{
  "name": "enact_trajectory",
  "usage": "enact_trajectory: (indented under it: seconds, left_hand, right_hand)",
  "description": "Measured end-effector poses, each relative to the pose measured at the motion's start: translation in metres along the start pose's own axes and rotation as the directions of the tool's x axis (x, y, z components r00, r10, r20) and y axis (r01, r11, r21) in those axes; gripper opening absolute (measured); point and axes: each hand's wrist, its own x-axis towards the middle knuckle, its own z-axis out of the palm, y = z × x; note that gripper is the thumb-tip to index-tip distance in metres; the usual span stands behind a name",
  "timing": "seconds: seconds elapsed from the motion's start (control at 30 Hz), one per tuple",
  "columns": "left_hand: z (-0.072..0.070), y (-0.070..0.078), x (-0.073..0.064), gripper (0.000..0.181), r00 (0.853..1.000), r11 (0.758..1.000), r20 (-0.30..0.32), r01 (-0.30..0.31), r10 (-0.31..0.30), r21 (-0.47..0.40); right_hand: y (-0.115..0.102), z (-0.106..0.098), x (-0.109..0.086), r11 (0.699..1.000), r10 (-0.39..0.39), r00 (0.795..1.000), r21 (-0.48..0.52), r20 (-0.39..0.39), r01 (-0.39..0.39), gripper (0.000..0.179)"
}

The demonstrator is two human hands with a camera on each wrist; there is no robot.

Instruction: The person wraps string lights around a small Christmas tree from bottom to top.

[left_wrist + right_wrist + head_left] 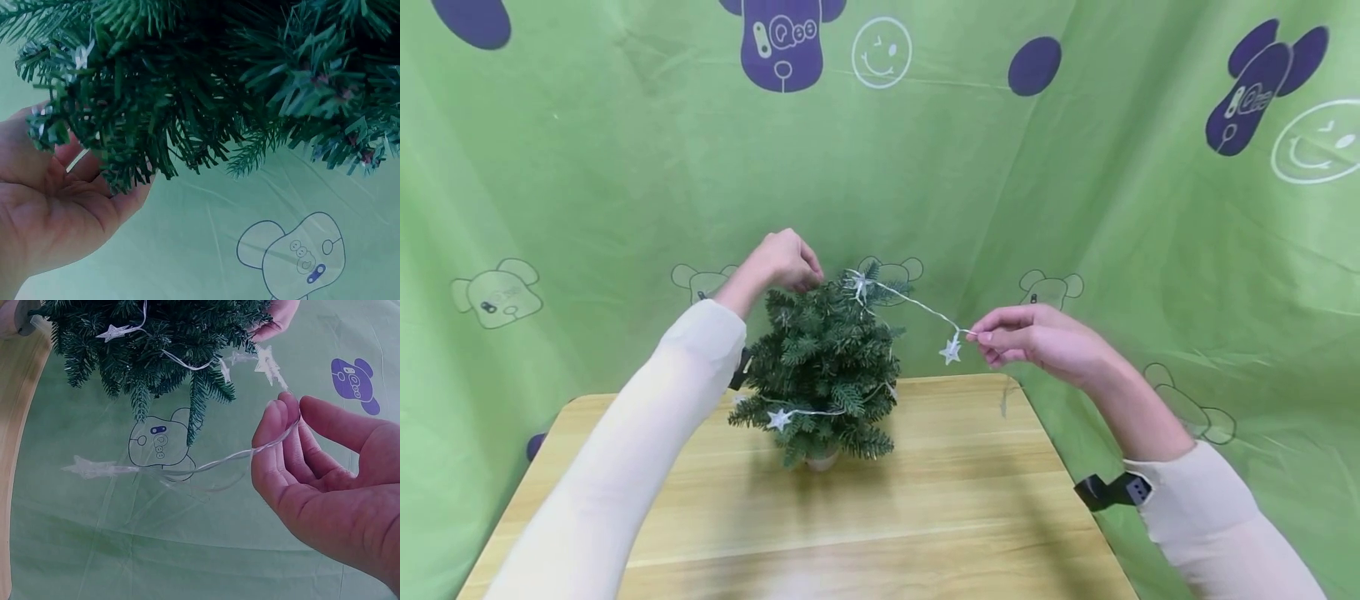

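A small artificial Christmas tree [827, 350] stands on the wooden table [955, 492]. Star-shaped string lights [917, 304] wind around it, with one star [778, 418] low on the front and another [859, 285] near the top. My left hand [787, 260] is at the upper left of the tree; in the left wrist view needles cover the fingertips of that hand [69, 200], hiding whether they grip anything. Out to the right, my right hand [1037, 337] pinches the light string [219, 464] between thumb and fingers. A star [951, 348] hangs just beside those fingertips.
Green cloth [925, 167] printed with cartoon figures and smiley faces surrounds the table at the back and sides. The tree's pale base [822, 460] rests on the tabletop. A dark strap with a device [1112, 492] is on my right wrist.
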Motion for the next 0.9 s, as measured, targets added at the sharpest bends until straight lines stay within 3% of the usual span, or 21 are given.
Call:
enact_trajectory:
  seconds: [0.23, 0.63, 0.9]
  left_hand:
    - [0.001, -0.003, 0.002, 0.014, 0.999, 0.997, 0.044, -0.003, 0.0, 0.083]
    - [0.008, -0.007, 0.003, 0.023, 0.999, 0.977, 0.041, -0.041, 0.033, 0.21]
    - [0.003, 0.003, -0.003, 0.018, 1.0, 0.989, 0.009, -0.02, 0.019, 0.148]
  right_hand:
    - [0.0, 0.0, -0.003, 0.999, -0.007, 1.0, -0.034, 0.012, 0.007, 0.031]
    - [0.004, -0.003, -0.003, 1.0, -0.011, 0.999, -0.028, 0.04, 0.012, 0.029]
    - [0.002, -0.003, -0.003, 1.0, -0.018, 0.999, -0.016, 0.036, 0.018, 0.03]
